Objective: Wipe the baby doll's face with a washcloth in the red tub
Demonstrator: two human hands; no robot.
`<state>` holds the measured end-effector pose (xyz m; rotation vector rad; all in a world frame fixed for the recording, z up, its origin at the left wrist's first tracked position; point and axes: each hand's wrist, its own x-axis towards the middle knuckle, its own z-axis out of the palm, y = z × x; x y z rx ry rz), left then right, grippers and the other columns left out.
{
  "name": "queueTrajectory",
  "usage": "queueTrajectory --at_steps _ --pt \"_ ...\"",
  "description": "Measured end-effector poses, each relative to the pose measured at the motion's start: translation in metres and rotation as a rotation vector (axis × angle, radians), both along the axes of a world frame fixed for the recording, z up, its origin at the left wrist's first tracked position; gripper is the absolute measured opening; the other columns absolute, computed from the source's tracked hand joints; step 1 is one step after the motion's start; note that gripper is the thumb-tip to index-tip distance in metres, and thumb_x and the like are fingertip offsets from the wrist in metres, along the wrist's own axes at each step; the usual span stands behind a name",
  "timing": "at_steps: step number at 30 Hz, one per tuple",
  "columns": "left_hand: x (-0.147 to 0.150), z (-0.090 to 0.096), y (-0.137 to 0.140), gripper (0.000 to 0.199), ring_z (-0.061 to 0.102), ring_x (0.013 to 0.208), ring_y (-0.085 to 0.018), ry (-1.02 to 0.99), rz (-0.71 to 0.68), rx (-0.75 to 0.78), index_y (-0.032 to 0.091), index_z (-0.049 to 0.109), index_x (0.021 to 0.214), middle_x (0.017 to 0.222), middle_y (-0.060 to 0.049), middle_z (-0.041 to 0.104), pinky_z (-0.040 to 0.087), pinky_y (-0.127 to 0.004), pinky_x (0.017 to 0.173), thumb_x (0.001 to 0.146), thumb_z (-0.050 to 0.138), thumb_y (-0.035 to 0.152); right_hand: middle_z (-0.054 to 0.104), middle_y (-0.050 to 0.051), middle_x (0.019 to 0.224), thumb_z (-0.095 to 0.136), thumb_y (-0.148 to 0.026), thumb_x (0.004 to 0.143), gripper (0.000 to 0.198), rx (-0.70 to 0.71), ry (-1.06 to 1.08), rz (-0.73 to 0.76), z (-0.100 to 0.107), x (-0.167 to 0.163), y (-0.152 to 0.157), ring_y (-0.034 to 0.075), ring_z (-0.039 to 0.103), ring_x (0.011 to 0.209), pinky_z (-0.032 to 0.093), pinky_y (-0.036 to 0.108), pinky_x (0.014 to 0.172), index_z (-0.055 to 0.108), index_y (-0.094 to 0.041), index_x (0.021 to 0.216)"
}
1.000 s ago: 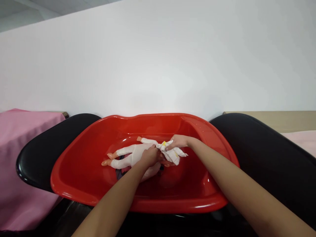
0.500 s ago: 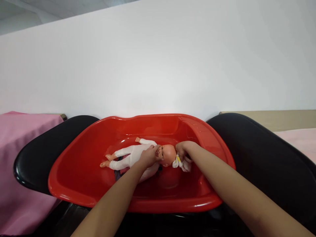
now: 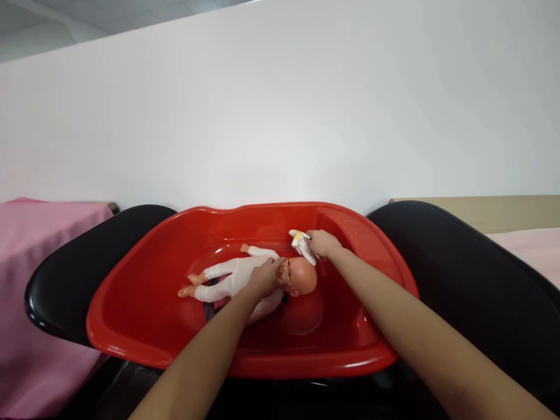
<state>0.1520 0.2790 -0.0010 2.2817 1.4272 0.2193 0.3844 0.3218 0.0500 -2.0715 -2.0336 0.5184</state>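
A baby doll in a white suit lies on its back in a red plastic tub, head to the right. My left hand rests on the doll's chest and chin, holding it down. My right hand grips a small white cloth with yellow marks, bunched up, just above and behind the doll's bald head. The cloth touches or nearly touches the top of the head.
The tub sits on a black glossy surface that spreads left and right. A pink cloth covers something at the left. A beige surface and another pink sheet lie at the right. A white wall stands behind.
A second ago the cloth covered the doll's face. My right hand swept it off past the right side of the head and now holds it behind the head's top. My left hand stayed put.
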Motion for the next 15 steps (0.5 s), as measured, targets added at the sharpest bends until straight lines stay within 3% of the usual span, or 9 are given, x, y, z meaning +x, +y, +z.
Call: queueTrajectory --at_steps 6,10,15 --pt "0.0012 0.0107 -0.0054 0.06 0.068 0.106 -0.032 0.021 0.028 -0.057 0.034 0.056 0.144 0.132 -0.008 0.064 0.051 -0.037 0.087 0.086 0.071 0.04 0.076 0.013 0.108 0.048 -0.037 0.107 0.029 0.114 0.059 -0.019 0.0001 -0.001 0.0028 0.023 0.069 0.091 0.038 0.028 0.066 0.069 -0.017 0.106" --pt "0.0002 0.0062 -0.0012 0.07 0.067 0.109 -0.031 0.028 0.005 -0.049 0.034 0.052 0.149 0.134 -0.008 0.063 0.051 -0.036 0.09 0.084 0.075 0.045 0.075 0.013 0.107 0.051 -0.033 0.106 0.024 0.174 0.125 -0.066 -0.0021 0.0002 0.0068 0.021 0.066 0.09 0.038 0.027 0.069 0.068 -0.017 0.101" --pt "0.0002 0.0033 0.0001 0.065 0.068 0.106 -0.031 0.028 0.009 -0.026 0.033 0.054 0.147 0.129 -0.009 0.065 0.05 -0.036 0.086 0.085 0.072 0.041 0.074 0.012 0.108 0.052 -0.03 0.104 0.021 0.23 0.262 -0.112 -0.0032 0.0015 0.0102 0.021 0.065 0.094 0.043 0.026 0.078 0.067 -0.016 0.098"
